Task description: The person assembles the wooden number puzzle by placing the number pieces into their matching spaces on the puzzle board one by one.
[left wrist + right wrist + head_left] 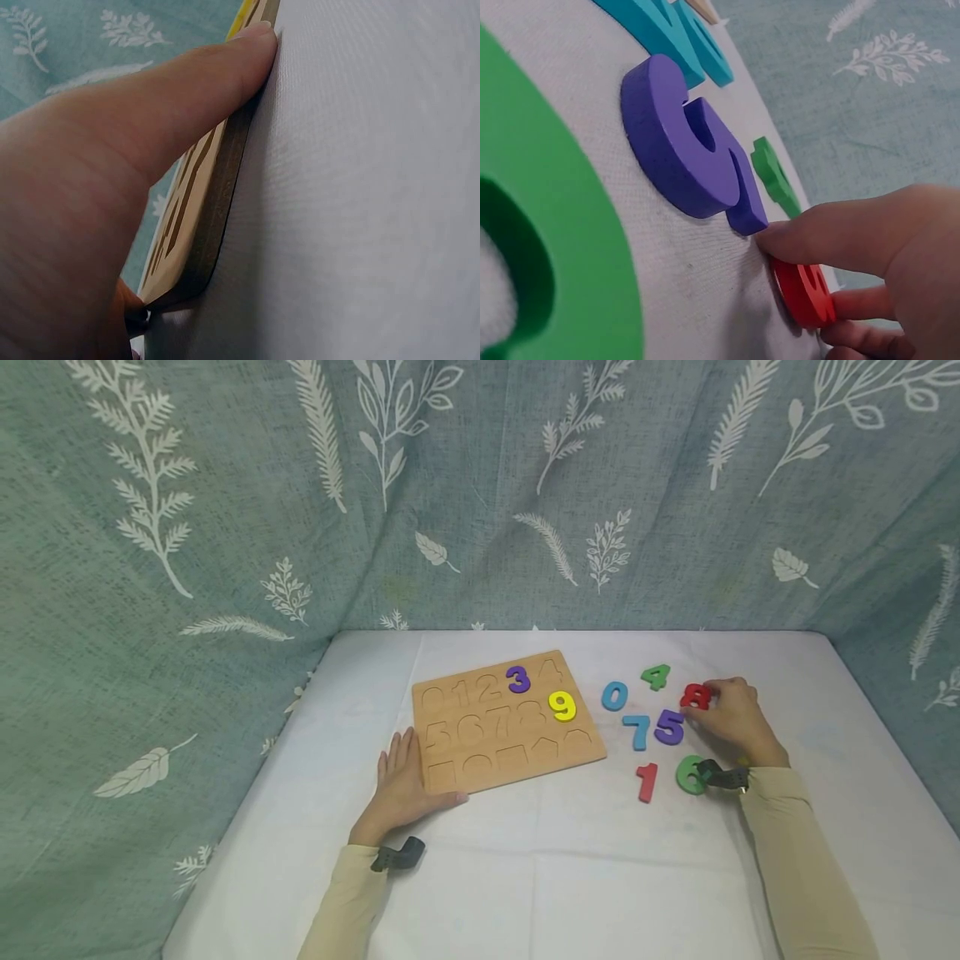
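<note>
A wooden number puzzle board (491, 758) lies flat on the white table, with a purple 3 (517, 679) and a yellow 9 (562, 706) in its top and middle rows. My left hand (401, 787) rests at the board's near left corner, fingers straight along the left side. In the left wrist view its thumb (202, 94) lies along the near edge. Over on the right, my right hand (735, 717) pinches a red number 8 (801, 292) between thumb and fingers, partly covering it. The thumb tip is close beside a purple 5 (671, 142).
Around the right hand lie a blue 0 (614, 696), a green 4 (656, 677), a blue 7 (637, 732), a red 1 (647, 782) and a green 6 (686, 775), partly hidden by the wrist strap. A patterned curtain (480, 527) hangs behind the table.
</note>
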Demonstrator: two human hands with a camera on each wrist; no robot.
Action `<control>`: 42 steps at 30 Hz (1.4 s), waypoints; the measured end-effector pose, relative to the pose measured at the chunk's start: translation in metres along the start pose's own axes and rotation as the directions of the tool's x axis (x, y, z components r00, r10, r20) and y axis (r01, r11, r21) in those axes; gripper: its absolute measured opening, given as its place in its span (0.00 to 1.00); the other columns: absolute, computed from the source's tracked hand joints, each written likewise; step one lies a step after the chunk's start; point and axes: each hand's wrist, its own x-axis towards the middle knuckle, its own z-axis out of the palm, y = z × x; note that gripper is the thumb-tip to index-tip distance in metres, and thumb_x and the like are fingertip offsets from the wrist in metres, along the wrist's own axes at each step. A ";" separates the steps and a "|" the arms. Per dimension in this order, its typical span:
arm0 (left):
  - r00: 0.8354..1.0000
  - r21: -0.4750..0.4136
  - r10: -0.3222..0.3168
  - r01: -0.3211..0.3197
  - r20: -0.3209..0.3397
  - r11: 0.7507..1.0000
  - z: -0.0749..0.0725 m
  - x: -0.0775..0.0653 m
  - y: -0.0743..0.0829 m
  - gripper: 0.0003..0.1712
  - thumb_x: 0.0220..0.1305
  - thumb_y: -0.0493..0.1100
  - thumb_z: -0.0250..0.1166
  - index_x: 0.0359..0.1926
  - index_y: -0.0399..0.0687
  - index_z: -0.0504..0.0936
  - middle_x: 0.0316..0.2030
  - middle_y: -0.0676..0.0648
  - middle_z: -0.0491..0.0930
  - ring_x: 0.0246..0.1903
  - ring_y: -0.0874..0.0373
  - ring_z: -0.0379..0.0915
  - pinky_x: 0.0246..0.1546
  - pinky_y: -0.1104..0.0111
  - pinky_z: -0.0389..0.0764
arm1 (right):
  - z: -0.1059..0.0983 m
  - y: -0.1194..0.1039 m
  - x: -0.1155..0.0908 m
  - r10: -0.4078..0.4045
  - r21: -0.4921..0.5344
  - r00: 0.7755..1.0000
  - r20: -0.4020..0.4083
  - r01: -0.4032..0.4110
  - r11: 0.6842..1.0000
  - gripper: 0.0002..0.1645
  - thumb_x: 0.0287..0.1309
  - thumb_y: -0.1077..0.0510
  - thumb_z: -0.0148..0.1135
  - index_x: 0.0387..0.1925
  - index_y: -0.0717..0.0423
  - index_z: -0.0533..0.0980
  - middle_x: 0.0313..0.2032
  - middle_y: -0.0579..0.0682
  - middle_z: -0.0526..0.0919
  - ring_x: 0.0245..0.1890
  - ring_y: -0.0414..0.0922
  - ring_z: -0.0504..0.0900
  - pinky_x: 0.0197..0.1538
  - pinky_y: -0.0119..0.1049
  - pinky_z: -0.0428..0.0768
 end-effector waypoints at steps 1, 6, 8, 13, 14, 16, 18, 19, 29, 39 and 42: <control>1.000 -0.001 0.000 0.000 -0.001 1.000 0.000 0.000 0.000 0.90 0.39 0.82 0.74 0.83 0.42 0.30 0.84 0.38 0.29 0.83 0.39 0.19 0.81 0.38 0.28 | -0.001 0.000 0.000 0.001 0.004 1.000 0.002 -0.001 1.000 0.44 0.64 0.50 0.69 0.68 0.79 0.65 0.62 0.78 0.66 0.64 0.72 0.62 0.69 0.71 0.68; 1.000 -0.004 0.000 0.000 -0.001 1.000 -0.001 0.000 0.000 0.90 0.39 0.82 0.74 0.83 0.42 0.30 0.84 0.38 0.29 0.83 0.39 0.19 0.81 0.38 0.29 | -0.005 -0.004 -0.002 -0.012 0.022 1.000 0.012 0.012 1.000 0.46 0.64 0.50 0.68 0.68 0.80 0.63 0.61 0.78 0.69 0.60 0.70 0.66 0.68 0.71 0.70; 1.000 -0.002 0.001 -0.001 -0.001 1.000 -0.001 -0.001 0.000 0.89 0.39 0.82 0.74 0.83 0.42 0.30 0.84 0.38 0.29 0.83 0.39 0.19 0.81 0.38 0.29 | -0.006 -0.005 -0.003 -0.023 0.023 1.000 0.012 0.023 0.999 0.46 0.64 0.50 0.68 0.68 0.80 0.63 0.60 0.77 0.69 0.58 0.69 0.67 0.67 0.70 0.72; 1.000 -0.002 0.003 -0.003 -0.005 1.000 -0.001 -0.001 -0.001 0.89 0.39 0.82 0.74 0.83 0.42 0.30 0.84 0.38 0.29 0.83 0.39 0.19 0.81 0.38 0.29 | -0.010 -0.011 -0.004 -0.032 0.048 0.999 0.014 0.031 0.998 0.46 0.65 0.49 0.68 0.70 0.78 0.62 0.60 0.76 0.69 0.58 0.69 0.68 0.66 0.68 0.74; 1.000 -0.003 0.002 -0.002 -0.005 1.000 -0.001 -0.001 -0.001 0.89 0.39 0.82 0.74 0.83 0.42 0.30 0.84 0.38 0.29 0.83 0.39 0.19 0.81 0.38 0.29 | -0.010 -0.013 -0.004 -0.027 0.058 0.999 0.016 0.026 0.998 0.46 0.65 0.50 0.68 0.70 0.77 0.62 0.60 0.76 0.68 0.59 0.69 0.68 0.66 0.67 0.74; 1.000 -0.004 0.001 -0.002 -0.007 1.000 -0.001 -0.001 -0.002 0.89 0.39 0.82 0.74 0.83 0.42 0.30 0.84 0.38 0.29 0.83 0.39 0.19 0.81 0.38 0.29 | -0.012 -0.016 -0.004 -0.026 0.077 0.999 0.020 0.024 0.997 0.46 0.66 0.50 0.68 0.71 0.76 0.61 0.62 0.76 0.68 0.60 0.70 0.68 0.65 0.67 0.75; 1.000 -0.005 0.000 0.000 -0.006 1.000 -0.001 -0.001 -0.002 0.89 0.39 0.82 0.74 0.83 0.42 0.30 0.84 0.39 0.29 0.83 0.39 0.19 0.81 0.38 0.29 | -0.012 -0.019 -0.005 -0.023 0.093 0.999 0.023 0.021 0.995 0.46 0.66 0.50 0.68 0.72 0.76 0.60 0.63 0.76 0.67 0.61 0.70 0.69 0.65 0.67 0.76; 1.000 -0.004 -0.001 0.001 -0.005 1.000 -0.001 -0.001 -0.002 0.89 0.39 0.82 0.74 0.83 0.42 0.30 0.84 0.39 0.29 0.83 0.39 0.19 0.81 0.38 0.29 | -0.013 -0.021 -0.006 -0.026 0.097 0.999 0.021 0.024 0.995 0.46 0.66 0.50 0.68 0.72 0.76 0.60 0.63 0.76 0.67 0.62 0.70 0.69 0.65 0.67 0.76; 1.000 -0.003 0.004 -0.004 -0.005 1.000 -0.003 -0.001 -0.001 0.89 0.39 0.82 0.74 0.83 0.41 0.31 0.84 0.38 0.30 0.83 0.39 0.21 0.81 0.38 0.30 | -0.016 -0.042 -0.014 -0.040 0.136 0.999 0.012 0.038 0.990 0.47 0.65 0.50 0.69 0.74 0.72 0.60 0.63 0.74 0.69 0.61 0.69 0.72 0.62 0.65 0.79; 1.000 -0.005 0.007 -0.007 -0.010 1.000 -0.001 -0.001 -0.003 0.89 0.38 0.82 0.73 0.83 0.42 0.31 0.84 0.38 0.30 0.83 0.39 0.20 0.81 0.38 0.29 | -0.013 -0.058 -0.019 -0.124 0.141 0.992 0.020 0.120 0.983 0.44 0.65 0.53 0.69 0.72 0.74 0.63 0.65 0.74 0.68 0.61 0.69 0.74 0.60 0.63 0.82; 1.000 -0.004 0.007 -0.007 -0.009 1.000 0.000 0.000 -0.003 0.90 0.38 0.83 0.73 0.83 0.42 0.31 0.84 0.38 0.30 0.83 0.39 0.20 0.81 0.38 0.29 | -0.010 -0.064 -0.022 -0.133 0.136 0.991 0.017 0.130 0.982 0.43 0.64 0.55 0.70 0.71 0.74 0.64 0.64 0.73 0.69 0.61 0.69 0.74 0.58 0.62 0.83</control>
